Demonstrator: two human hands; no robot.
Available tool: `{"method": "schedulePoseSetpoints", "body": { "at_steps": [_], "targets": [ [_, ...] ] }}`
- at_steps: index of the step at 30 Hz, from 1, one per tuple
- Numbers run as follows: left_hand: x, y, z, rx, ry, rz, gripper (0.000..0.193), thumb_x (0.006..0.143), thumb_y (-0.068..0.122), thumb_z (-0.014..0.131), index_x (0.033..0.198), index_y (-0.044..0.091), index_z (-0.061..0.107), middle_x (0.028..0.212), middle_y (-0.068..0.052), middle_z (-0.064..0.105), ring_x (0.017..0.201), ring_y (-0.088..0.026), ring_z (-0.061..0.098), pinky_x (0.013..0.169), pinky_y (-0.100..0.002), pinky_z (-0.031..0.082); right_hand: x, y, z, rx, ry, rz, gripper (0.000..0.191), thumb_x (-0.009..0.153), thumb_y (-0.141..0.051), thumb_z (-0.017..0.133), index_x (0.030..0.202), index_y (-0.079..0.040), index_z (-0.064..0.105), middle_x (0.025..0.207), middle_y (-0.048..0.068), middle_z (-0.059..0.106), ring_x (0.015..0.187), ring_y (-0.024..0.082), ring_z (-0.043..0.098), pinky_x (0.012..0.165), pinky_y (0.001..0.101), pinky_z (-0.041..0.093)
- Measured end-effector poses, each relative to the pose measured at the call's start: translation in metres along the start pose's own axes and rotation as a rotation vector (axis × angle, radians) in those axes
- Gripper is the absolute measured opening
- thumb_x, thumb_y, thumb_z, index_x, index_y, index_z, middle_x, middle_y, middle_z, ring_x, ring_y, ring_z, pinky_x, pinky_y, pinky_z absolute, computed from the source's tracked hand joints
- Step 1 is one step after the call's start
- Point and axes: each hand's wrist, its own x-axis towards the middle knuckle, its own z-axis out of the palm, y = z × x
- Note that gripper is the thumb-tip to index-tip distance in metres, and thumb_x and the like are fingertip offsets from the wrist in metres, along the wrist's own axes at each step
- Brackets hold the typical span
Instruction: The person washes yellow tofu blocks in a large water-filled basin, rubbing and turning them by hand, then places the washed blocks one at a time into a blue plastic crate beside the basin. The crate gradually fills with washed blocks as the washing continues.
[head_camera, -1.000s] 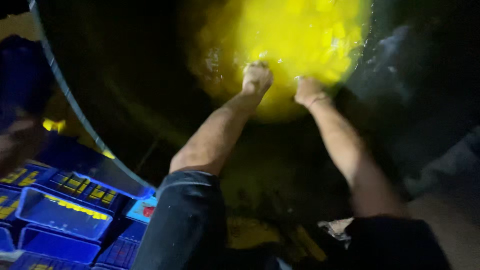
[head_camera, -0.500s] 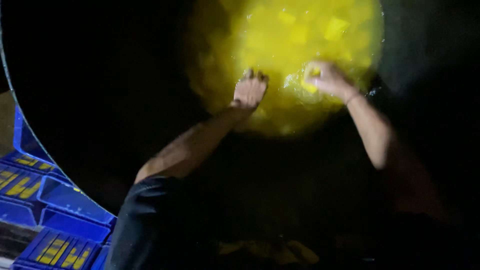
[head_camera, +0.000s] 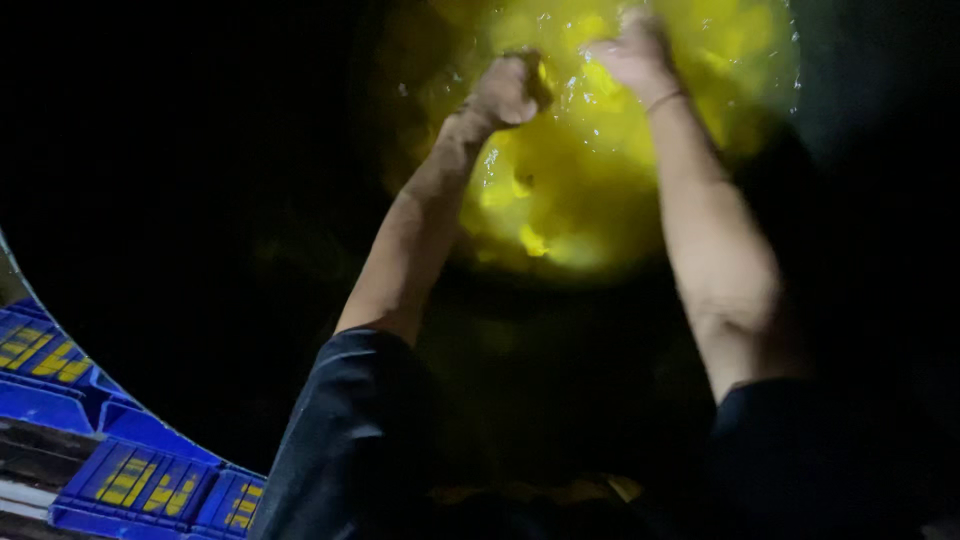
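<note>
Big dark vat (head_camera: 200, 200), round, curved rim running lower L. Yellow liquid (head_camera: 590, 200) pooled at its far side, lit, roughly round patch w/ no clear long axis; brighter lumps in it, shapes too blurred to tell. Droplets/splash specks over surface near hands.

L hand (head_camera: 508, 90) at near-L edge of the yellow, curled into a fist, knuckles up; cannot tell if anything is inside. R hand (head_camera: 628, 52) just beside it, further in, motion-blurred; fingers look bent, grip cannot be told. Thin band on R wrist. Both forearms reach straight out from dark sleeves, roughly parallel.

Room: wide dark vat wall L and near side of the pool. Blue crates (head_camera: 120, 480) w/ yellow marks outside rim, lower L, well apart from hands.
</note>
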Motion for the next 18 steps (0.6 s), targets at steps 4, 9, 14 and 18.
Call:
{"method": "schedulePoseSetpoints", "body": {
  "at_steps": [4,9,14,18],
  "targets": [
    [-0.012,0.003,0.005,-1.136,0.277,0.182,0.029,0.086,0.005,0.067,0.114,0.006,0.061,0.104,-0.005,0.064,0.089,-0.019,0.064,0.071,-0.033,0.058,-0.039,0.013,-0.022,0.576,-0.186,0.011,0.041,0.086,-0.008,0.082,0.120,0.002,0.063,0.109,0.006,0.066,0.097,0.016,0.065,0.085,0.0333,0.055],
    [-0.014,0.020,0.047,-1.712,0.376,0.188,0.030,0.098,0.016,0.058,0.122,-0.001,0.060,0.111,-0.013,0.065,0.102,-0.026,0.064,0.090,-0.039,0.056,-0.078,0.007,0.000,0.657,-0.221,0.152,0.035,0.087,-0.010,0.081,0.117,-0.001,0.066,0.104,0.003,0.068,0.093,0.011,0.066,0.083,0.0274,0.058],
    [-0.030,0.047,0.067,-1.849,0.408,0.258,0.030,0.096,0.024,0.052,0.117,0.004,0.058,0.109,-0.016,0.067,0.096,-0.030,0.066,0.087,-0.043,0.058,-0.109,-0.012,0.006,0.516,0.044,-0.120,0.030,0.099,-0.011,0.080,0.119,0.001,0.062,0.111,0.006,0.067,0.104,0.012,0.062,0.094,0.0288,0.054],
    [-0.061,0.061,0.055,-2.051,0.351,0.314,0.031,0.098,0.028,0.051,0.116,0.004,0.059,0.106,-0.011,0.068,0.096,-0.025,0.067,0.087,-0.040,0.056,-0.119,-0.046,-0.003,0.479,0.043,-0.280,0.038,0.104,-0.021,0.061,0.133,0.002,0.054,0.125,0.007,0.062,0.117,0.014,0.058,0.101,0.0305,0.048]
  ]
}}
